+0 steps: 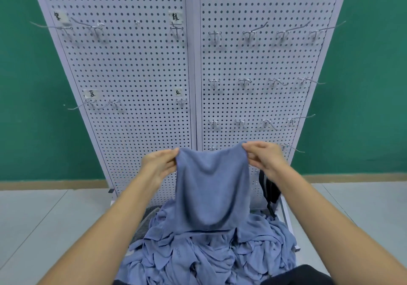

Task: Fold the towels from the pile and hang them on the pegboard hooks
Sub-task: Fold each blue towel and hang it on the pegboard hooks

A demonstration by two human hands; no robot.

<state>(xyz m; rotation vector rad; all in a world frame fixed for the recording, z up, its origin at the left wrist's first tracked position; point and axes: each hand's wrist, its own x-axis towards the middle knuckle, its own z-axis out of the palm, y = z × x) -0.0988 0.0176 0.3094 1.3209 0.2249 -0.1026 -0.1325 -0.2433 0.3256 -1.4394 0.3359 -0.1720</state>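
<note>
Towel [212,187] in hand is blue-grey terry, and it hangs at the middle of the view, in front of the white pegboard [141,69]. Its top edge is pulled roughly level between our hands, and its lower end sags down to the pile [209,254] of like towels at 6 o'clock. Whether it touches the pile we cannot tell.

We judge it light, soft and quite limp. It droops in a deep belly between the two grips, so it will not keep a shape unless held taut. It does not look slippery or fragile. The top corners are the best places to hold it, since the cloth then falls flat for a fold.

Our left hand [158,165], at 9 o'clock of the towel, pinches the upper left corner between thumb and curled fingers. Our right hand [264,160], at 3 o'clock, pinches the upper right corner the same way. Neither holds anything else.

Wire hooks [214,34] stand in rows at 12 o'clock and toward 2 o'clock — well above the towel's edge.
</note>
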